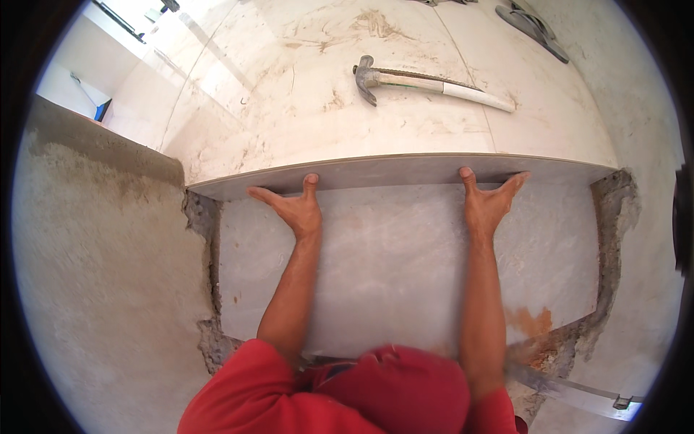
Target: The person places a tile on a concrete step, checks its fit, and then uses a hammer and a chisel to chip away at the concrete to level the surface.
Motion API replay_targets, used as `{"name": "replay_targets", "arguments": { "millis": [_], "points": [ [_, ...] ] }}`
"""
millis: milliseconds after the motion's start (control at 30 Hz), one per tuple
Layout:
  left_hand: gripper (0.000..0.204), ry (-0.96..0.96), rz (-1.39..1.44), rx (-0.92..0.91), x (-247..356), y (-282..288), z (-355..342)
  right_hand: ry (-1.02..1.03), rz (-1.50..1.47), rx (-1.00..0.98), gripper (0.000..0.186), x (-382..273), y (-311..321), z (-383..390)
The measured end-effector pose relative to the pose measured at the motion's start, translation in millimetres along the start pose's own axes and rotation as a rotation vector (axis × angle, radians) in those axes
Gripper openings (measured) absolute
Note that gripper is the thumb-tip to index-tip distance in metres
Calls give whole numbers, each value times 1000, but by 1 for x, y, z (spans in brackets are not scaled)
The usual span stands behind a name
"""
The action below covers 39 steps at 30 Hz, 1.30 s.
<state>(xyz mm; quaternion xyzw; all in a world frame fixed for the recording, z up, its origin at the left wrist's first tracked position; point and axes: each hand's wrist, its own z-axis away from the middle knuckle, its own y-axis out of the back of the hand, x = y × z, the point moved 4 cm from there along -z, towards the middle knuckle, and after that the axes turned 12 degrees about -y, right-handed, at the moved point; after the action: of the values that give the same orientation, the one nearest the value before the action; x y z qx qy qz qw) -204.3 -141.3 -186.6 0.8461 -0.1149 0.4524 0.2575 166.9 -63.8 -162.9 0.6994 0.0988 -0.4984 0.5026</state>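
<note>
My left hand (296, 206) and my right hand (488, 202) press with outspread thumbs and fingers on a narrow grey strip (387, 170) beneath the upper white-tiled edge. They are well apart, one toward each end of the strip, at its junction with a grey slab (390, 267), over which my forearms stretch. Fingertips of both hands are partly hidden against the strip. Above the edge, a claw hammer (434, 90) with a pale handle lies on the white tiles (303, 116).
Rough grey walls (94, 253) flank the slab, with chipped edges (611, 239) along both sides. Grey flip-flops (531, 32) lie at the upper right. A long metal bar (575, 390) lies at the lower right. A bright opening shows at the upper left.
</note>
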Motion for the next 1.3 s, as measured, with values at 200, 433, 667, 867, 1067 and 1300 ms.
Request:
{"name": "replay_targets", "arguments": {
  "millis": [200,433,667,867,1067,1300],
  "points": [
    [157,-54,-190,-53,-9,4,-5,-30,-6,-2,143,-7,4,5],
    [161,-53,-105,-42,-6,13,-20,-27,11,15,138,-4,5,4],
    [162,-78,-58,-19,-10,8,-15,236,4,242,121,-12,12,20],
    [163,-53,-90,-70,-8,12,-13,1078,175,166,72,-81,11,59],
    [165,-105,-98,-19,-2,9,-16,1103,159,-33,57,-120,-8,49],
    [159,-262,-98,-7,6,9,-21,1133,181,-53,57,-127,-12,51]
  ]
}}
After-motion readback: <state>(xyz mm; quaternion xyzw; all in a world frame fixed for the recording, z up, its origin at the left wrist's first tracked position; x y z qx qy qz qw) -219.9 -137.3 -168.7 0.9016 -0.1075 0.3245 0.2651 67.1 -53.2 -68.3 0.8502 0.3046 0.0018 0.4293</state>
